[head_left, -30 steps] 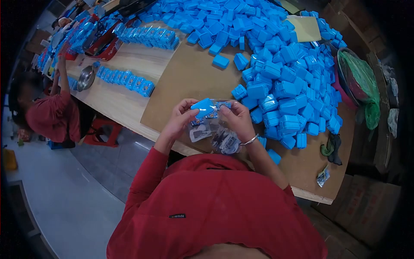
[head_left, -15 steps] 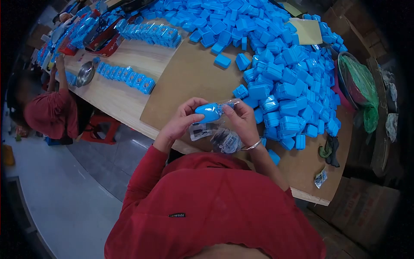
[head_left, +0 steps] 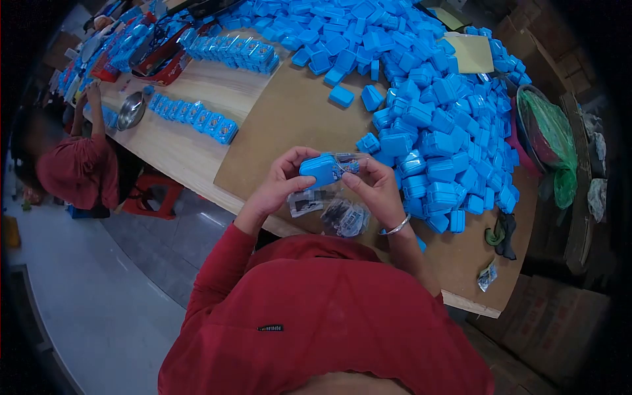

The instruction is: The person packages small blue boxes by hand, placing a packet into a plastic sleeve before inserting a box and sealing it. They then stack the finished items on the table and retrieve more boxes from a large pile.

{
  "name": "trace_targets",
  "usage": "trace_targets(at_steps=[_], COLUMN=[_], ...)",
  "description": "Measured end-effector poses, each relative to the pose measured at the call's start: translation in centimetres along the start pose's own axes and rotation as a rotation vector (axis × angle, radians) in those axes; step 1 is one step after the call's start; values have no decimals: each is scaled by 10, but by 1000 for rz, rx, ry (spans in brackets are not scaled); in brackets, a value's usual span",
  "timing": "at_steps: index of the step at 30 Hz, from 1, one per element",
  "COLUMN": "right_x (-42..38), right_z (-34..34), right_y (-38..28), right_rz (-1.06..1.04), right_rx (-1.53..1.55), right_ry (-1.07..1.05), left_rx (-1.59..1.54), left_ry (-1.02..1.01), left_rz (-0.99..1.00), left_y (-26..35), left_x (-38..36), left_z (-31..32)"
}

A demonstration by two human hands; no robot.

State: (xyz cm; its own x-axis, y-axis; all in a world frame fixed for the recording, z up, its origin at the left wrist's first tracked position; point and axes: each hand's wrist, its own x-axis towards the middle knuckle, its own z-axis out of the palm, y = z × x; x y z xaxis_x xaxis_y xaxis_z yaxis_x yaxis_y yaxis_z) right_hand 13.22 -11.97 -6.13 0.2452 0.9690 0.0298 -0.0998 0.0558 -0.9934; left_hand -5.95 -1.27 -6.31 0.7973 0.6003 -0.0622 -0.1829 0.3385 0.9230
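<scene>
My left hand is closed on a small blue plastic box, its thumb along the near edge and fingers behind. At the box's right end my right hand pinches a clear plastic wrapper with printed marks, thumb in front. The box is held up above the brown board, close to my body. Below the hands lie a clear bag with dark contents and a small flat packet.
A large heap of blue boxes fills the right and back. Rows of packed boxes stand on the left, near a metal bowl. A co-worker in a red top sits there. A yellowish card rests on the heap.
The box has turned slightly in my left hand. My right hand has shifted a little right and down, its fingers spreading the wrapper wider at the box's end.
</scene>
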Motion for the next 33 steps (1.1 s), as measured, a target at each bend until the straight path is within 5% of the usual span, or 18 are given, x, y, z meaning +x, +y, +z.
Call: trace_targets(at_steps=[6,9,12,24,33], right_x=[6,3,7,15,29], right_z=[0,15,23,25,52], right_y=[-4,-19,-10,-11,-16], right_rz=[-136,-368,-461,-568,-478], right_rx=[-152,-550,-972,-777,-1023], right_ry=[16,194,120,98,15], left_rx=[-15,-127,-273,-222,-69], left_ry=[20,89,103,303,388], left_rz=[60,10,-45,-85,-2], left_y=[-1,-12,-10,-12,-18], left_x=[4,5,8,4,-1], left_z=[10,14,30,41,13])
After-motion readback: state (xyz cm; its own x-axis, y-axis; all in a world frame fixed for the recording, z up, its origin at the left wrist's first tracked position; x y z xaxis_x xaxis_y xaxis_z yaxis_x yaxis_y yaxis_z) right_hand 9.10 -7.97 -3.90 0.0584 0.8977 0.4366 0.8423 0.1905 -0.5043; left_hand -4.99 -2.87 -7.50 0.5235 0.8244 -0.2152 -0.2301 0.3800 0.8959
